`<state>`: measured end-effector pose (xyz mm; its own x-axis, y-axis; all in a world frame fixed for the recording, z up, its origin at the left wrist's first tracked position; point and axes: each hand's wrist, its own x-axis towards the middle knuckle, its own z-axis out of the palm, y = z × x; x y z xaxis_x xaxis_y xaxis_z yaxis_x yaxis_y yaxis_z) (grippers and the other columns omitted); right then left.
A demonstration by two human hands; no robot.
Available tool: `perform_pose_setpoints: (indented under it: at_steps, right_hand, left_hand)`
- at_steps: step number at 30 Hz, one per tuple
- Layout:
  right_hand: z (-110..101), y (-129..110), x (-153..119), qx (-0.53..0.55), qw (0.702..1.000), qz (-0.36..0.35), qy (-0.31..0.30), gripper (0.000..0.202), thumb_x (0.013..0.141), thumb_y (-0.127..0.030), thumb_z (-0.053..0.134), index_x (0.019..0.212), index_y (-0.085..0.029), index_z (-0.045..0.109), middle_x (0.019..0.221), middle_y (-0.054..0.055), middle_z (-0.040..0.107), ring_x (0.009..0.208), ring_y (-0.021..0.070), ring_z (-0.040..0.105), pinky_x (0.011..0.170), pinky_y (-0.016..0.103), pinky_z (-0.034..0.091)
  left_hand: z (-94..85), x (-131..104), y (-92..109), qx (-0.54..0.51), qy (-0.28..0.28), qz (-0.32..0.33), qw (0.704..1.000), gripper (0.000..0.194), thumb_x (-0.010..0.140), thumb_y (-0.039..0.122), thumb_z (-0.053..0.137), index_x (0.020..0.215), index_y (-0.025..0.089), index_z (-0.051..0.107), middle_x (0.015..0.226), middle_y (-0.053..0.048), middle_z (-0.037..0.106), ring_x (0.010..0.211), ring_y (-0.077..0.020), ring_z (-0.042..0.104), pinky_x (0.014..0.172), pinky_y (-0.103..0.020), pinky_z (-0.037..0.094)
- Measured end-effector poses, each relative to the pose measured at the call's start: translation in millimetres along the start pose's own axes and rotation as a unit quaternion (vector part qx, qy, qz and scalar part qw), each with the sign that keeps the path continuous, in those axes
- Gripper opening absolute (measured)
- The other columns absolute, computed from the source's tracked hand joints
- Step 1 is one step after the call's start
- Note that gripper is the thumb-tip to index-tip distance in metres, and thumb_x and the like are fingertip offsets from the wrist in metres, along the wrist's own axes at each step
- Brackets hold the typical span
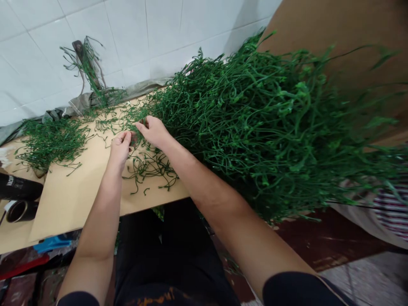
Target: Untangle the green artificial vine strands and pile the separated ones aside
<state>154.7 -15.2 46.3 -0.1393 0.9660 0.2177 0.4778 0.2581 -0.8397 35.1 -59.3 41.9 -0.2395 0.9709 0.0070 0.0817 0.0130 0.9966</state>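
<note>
My left hand (pixel 121 145) is closed in a pinch above a sheet of brown cardboard (pixel 79 187). Close on its right, my right hand (pixel 153 129) also has thumb and fingers pinched together. Whatever is between the fingertips is too small to make out; thin green stems show right around them. Loose curly green stems (pixel 149 165) lie on the cardboard below my hands. A big heap of long green stems with small knobbed tips (pixel 255 114) rises beside my right forearm. To the left rests a smaller pile of green stems (pixel 52 140).
A green bunch (pixel 91 68) hangs by a dark upright piece (pixel 79 51) near the white tiled wall (pixel 127 34). A black tumbler (pixel 19 187) and an open dark cup (pixel 18 211) are at the left. Large brown cardboard (pixel 321 25) stands behind the heap.
</note>
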Motion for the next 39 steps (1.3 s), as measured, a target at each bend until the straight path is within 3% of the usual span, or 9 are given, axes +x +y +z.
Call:
perform_pose_setpoints:
  at_steps: [4, 7, 15, 20, 25, 29, 34, 36, 39]
  right_hand:
    - [2.1, -3.0, -5.8, 0.017, 0.996, -0.048, -0.071, 0.037, 0.090, -0.022, 0.044, 0.056, -0.019, 0.031, 0.055, -0.005, 0.032, 0.055, 0.0081, 0.026, 0.057, 0.025, 0.023]
    - [1.5, -4.9, -9.4, 0.064, 0.987, -0.078, -0.125, 0.035, 0.092, -0.018, 0.038, 0.057, -0.019, 0.034, 0.055, -0.005, 0.032, 0.055, 0.0076, 0.028, 0.056, 0.023, 0.024]
    - [10.1, -7.5, -21.1, 0.009, 0.999, -0.050, 0.018, 0.032, 0.087, -0.029, 0.049, 0.059, -0.019, 0.035, 0.058, -0.004, 0.036, 0.057, 0.0096, 0.029, 0.059, 0.025, 0.023]
    - [10.3, 2.5, -24.7, 0.026, 0.996, -0.017, 0.089, 0.021, 0.085, -0.031, 0.051, 0.069, -0.018, 0.047, 0.066, -0.001, 0.047, 0.064, 0.0117, 0.039, 0.066, 0.025, 0.031]
    - [8.6, 15.1, -18.7, 0.062, 0.996, -0.016, 0.064, 0.021, 0.084, -0.025, 0.049, 0.065, -0.019, 0.043, 0.061, -0.003, 0.041, 0.062, 0.0107, 0.037, 0.064, 0.025, 0.032]
    - [13.5, 17.1, -18.7, 0.106, 0.993, -0.030, 0.047, 0.014, 0.084, -0.025, 0.049, 0.072, -0.018, 0.047, 0.065, -0.003, 0.046, 0.063, 0.0104, 0.040, 0.065, 0.024, 0.035]
    - [15.7, 24.8, -18.8, 0.164, 0.983, 0.004, 0.084, 0.014, 0.080, -0.028, 0.054, 0.078, -0.018, 0.044, 0.076, 0.001, 0.054, 0.067, 0.0104, 0.046, 0.070, 0.025, 0.039]
    - [16.0, 27.7, -17.8, 0.177, 0.980, 0.014, 0.088, 0.016, 0.080, -0.029, 0.054, 0.077, -0.018, 0.043, 0.078, 0.001, 0.054, 0.068, 0.0102, 0.047, 0.071, 0.025, 0.040]
    - [15.6, 27.9, -17.3, 0.190, 0.978, 0.022, 0.084, 0.016, 0.080, -0.027, 0.055, 0.077, -0.018, 0.043, 0.077, 0.000, 0.054, 0.068, 0.0094, 0.048, 0.070, 0.023, 0.040]
  left_hand:
    - [-1.7, 7.2, -3.0, -0.043, -0.031, -0.076, 0.996, 0.020, 0.082, 0.037, 0.059, 0.084, 0.017, 0.057, 0.065, 0.004, 0.054, 0.051, -0.0052, 0.049, 0.051, -0.017, 0.039]
    - [-1.9, 14.9, -7.9, -0.087, -0.022, -0.066, 0.994, 0.019, 0.076, 0.032, 0.067, 0.082, 0.018, 0.057, 0.062, 0.006, 0.052, 0.051, -0.0041, 0.046, 0.052, -0.015, 0.039]
    - [11.6, 22.4, -14.8, -0.159, 0.027, 0.001, 0.987, 0.005, 0.076, 0.021, 0.064, 0.076, 0.017, 0.061, 0.064, 0.005, 0.060, 0.056, -0.0039, 0.052, 0.060, -0.016, 0.044]
    - [3.4, 22.1, -10.3, -0.124, 0.060, 0.025, 0.990, 0.017, 0.080, 0.034, 0.060, 0.076, 0.018, 0.056, 0.074, 0.002, 0.066, 0.069, -0.0074, 0.063, 0.060, -0.017, 0.045]
    - [-0.2, 12.9, -6.1, -0.039, -0.063, -0.039, 0.996, 0.027, 0.071, 0.036, 0.072, 0.080, 0.016, 0.057, 0.064, 0.003, 0.061, 0.056, -0.0065, 0.057, 0.056, -0.018, 0.043]
    - [7.2, 10.9, -7.5, -0.058, -0.045, -0.030, 0.997, 0.017, 0.072, 0.022, 0.070, 0.072, 0.014, 0.055, 0.053, 0.006, 0.053, 0.045, -0.0033, 0.046, 0.048, -0.016, 0.038]
    - [6.8, 10.1, -2.6, -0.078, -0.005, -0.038, 0.996, 0.015, 0.082, 0.021, 0.057, 0.073, 0.017, 0.046, 0.064, 0.002, 0.062, 0.058, -0.0069, 0.060, 0.055, -0.016, 0.044]
    - [6.4, 6.5, -0.1, -0.058, -0.022, -0.050, 0.997, 0.016, 0.083, 0.024, 0.057, 0.075, 0.018, 0.045, 0.063, 0.003, 0.061, 0.057, -0.0074, 0.060, 0.059, -0.018, 0.046]
    - [6.7, -0.1, 1.2, 0.003, -0.108, -0.065, 0.992, 0.016, 0.082, 0.027, 0.060, 0.076, 0.016, 0.050, 0.061, 0.002, 0.060, 0.054, -0.0071, 0.057, 0.056, -0.018, 0.043]
